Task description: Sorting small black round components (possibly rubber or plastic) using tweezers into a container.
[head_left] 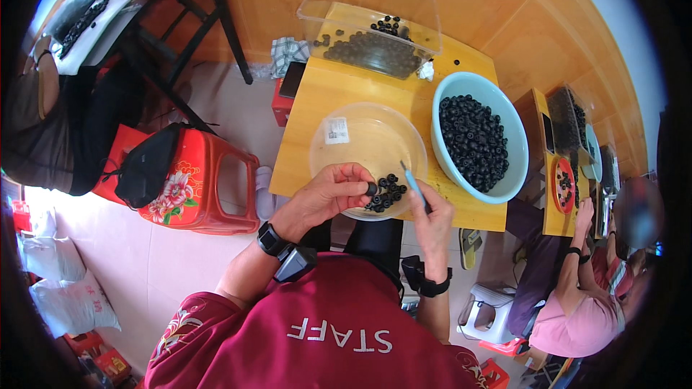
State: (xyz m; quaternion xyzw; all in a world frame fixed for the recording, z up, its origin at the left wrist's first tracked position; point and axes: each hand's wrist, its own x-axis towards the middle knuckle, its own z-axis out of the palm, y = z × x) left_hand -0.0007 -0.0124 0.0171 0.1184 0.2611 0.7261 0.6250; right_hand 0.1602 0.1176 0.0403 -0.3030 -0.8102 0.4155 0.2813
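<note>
Lt-blue bowl (516, 148), R on table (303, 115), held lots of blk pcs (472, 137). Clear tub (367, 133), near ctr, had a small pile; clear box (375, 11), far side, had more, hazy thru plastic. R hand (434, 220) gripped blue tool (414, 186), partly hiding it; tip unclear. L hand (331, 191) pinched one blk pc (372, 189) btwn thumb + index tips, L of pile.
</note>
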